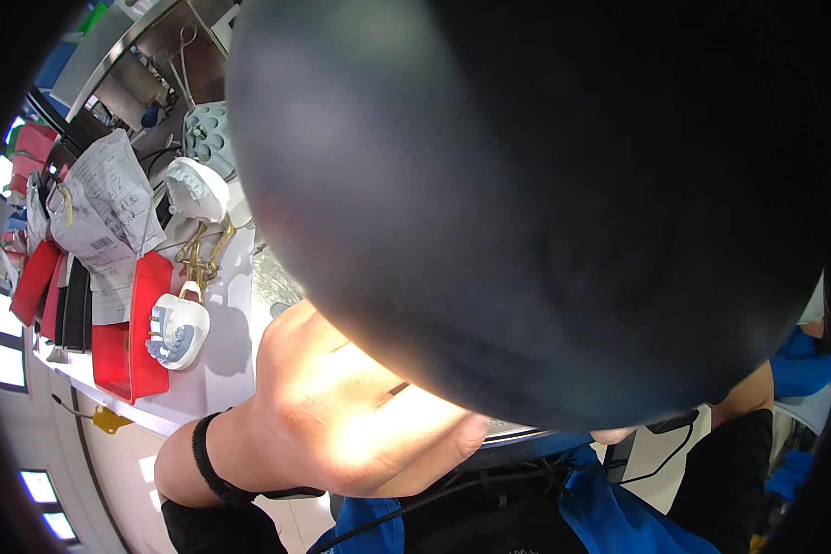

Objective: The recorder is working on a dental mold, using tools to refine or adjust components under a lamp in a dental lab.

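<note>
A large, blurred dark round object [526, 212] fills the middle and right of the head view and hides most of the work area. My left hand [351, 406] is by its lower left edge, fingers bent and closed, thumb pointing right. Whatever lies between those fingers is hidden, apart from a small dark sliver. Of my right hand [611, 435] only a fingertip shows under the dark object, so its grip cannot be seen. Left of my left hand, a white and blue-grey dental cast [177, 332] rests by a brass articulator [198, 254], with another white dental cast [197, 189] behind it.
A red tray [131, 369] stands at the table's left edge, with written paper sheets [111, 217] leaning over it. Behind the casts is a grey-green holder with holes [209, 138]. Dark cables [406, 503] run across my lap. Blue cloth [803, 360] shows at far right.
</note>
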